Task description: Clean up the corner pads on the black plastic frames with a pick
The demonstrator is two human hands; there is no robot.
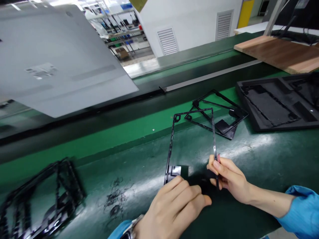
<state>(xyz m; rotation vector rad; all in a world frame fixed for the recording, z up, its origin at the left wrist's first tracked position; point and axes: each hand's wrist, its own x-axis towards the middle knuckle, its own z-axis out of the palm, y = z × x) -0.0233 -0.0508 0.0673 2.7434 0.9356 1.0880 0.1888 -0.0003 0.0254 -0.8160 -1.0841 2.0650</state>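
A: In the head view, where is the black frame (214, 139)?

B: In front of the person, above the green table (139, 156). Its far end points away from both hands.

A: What is the right hand (230, 179) doing?

B: Its thumb and fingers are pinched together on the frame's right side bar, near the lower end.

A: And the left hand (171, 209)?

B: Its fingers are curled, with the back of the hand up, at the frame's near left corner. The hand hides that part, so I can't tell whether it's gripping.

A: What lies around them?

B: Beyond the frame, two loose frames (226, 132) overlap, just beside a dark tray (259, 126) holding another. Thin black strands (116, 200) lie left of the left hand, and farther left is a blurred pile of frames (72, 176).
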